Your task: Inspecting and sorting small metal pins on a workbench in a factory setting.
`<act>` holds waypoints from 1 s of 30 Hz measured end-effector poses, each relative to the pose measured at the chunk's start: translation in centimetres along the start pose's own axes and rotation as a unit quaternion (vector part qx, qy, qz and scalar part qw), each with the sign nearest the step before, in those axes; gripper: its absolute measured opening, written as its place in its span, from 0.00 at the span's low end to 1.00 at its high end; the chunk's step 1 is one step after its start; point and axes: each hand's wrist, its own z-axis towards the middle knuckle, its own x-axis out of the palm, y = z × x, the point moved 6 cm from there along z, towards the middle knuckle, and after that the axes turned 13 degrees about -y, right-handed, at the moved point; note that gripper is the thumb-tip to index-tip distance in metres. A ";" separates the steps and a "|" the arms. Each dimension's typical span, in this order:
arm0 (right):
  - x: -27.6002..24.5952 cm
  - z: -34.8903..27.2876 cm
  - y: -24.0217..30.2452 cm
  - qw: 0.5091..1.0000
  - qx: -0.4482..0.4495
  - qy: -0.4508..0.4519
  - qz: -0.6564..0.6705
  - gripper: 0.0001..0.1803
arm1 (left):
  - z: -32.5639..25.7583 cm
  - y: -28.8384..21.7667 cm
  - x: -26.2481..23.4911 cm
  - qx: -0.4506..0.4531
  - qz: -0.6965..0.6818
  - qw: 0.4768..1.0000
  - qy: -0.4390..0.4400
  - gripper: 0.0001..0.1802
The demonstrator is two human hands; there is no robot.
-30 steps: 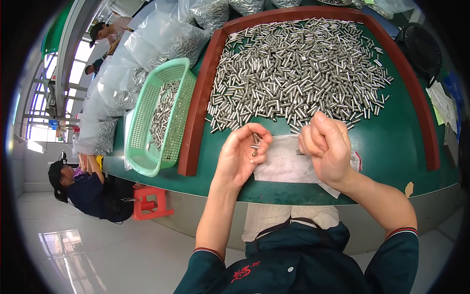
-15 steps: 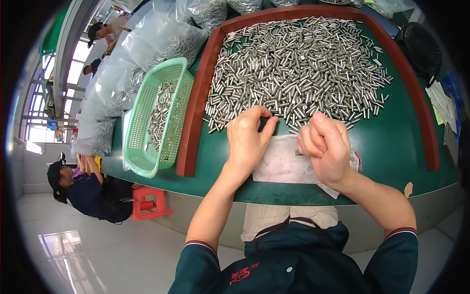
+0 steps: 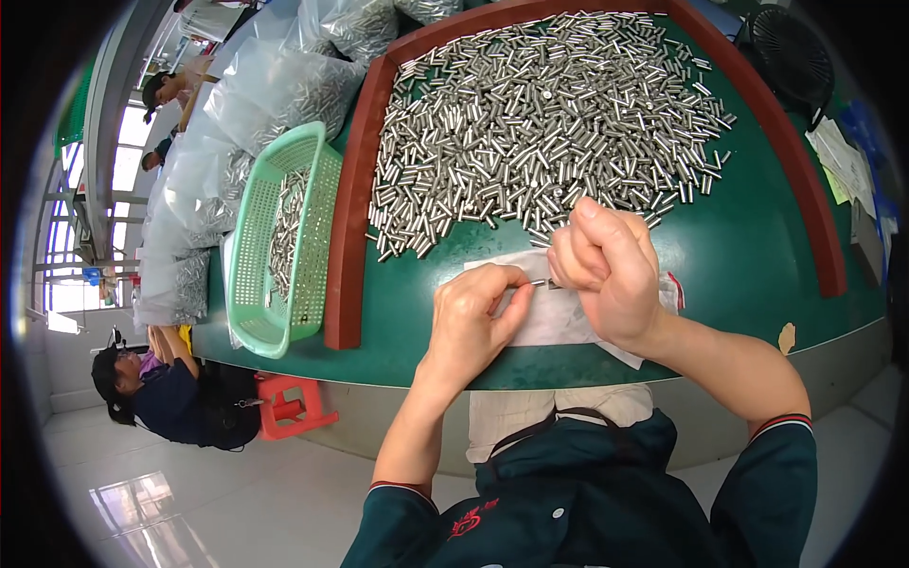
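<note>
My left hand [image 3: 473, 322] is over the near part of the table, thumb and forefinger pinching a small shiny metal pin [image 3: 539, 282]. Just to its right, my right hand [image 3: 611, 275] is curled into a fist around something mostly hidden. Only a small grey end [image 3: 555, 283] sticks out of that fist, facing the pin, and whether the two touch I cannot tell. Beneath both hands lies a stained whitish cloth or sheet [image 3: 559, 322]. Beyond them spreads a big heap of short metal pins [image 3: 549, 123] on the green tabletop [image 3: 748, 256].
Red-brown rails [image 3: 346, 275] border the heap on three sides. Left of them stands a green plastic basket [image 3: 248, 284] partly filled with pins. Clear bags [image 3: 284, 95] of pins line the far left. A black fan [image 3: 791, 62] is at right. A co-worker [image 3: 180, 388] sits at left.
My left hand has come back from the heap's near edge to beside my right fist, a pin now showing in its fingers. The right hand stays closed. The whole view has shifted slightly.
</note>
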 end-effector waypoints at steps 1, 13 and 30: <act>-0.1 0.0 0.1 1.000 -0.001 -0.004 -0.001 0.23 | 0.1 -0.1 0.0 -0.003 0.004 1.000 0.001 0.04; -0.2 0.2 -0.1 1.000 0.006 -0.004 0.022 0.23 | -0.1 0.2 0.3 0.011 0.004 1.000 -0.003 0.04; -0.1 0.3 -0.2 1.000 0.013 -0.004 0.028 0.24 | -0.2 0.4 0.4 0.007 -0.007 1.000 -0.016 0.03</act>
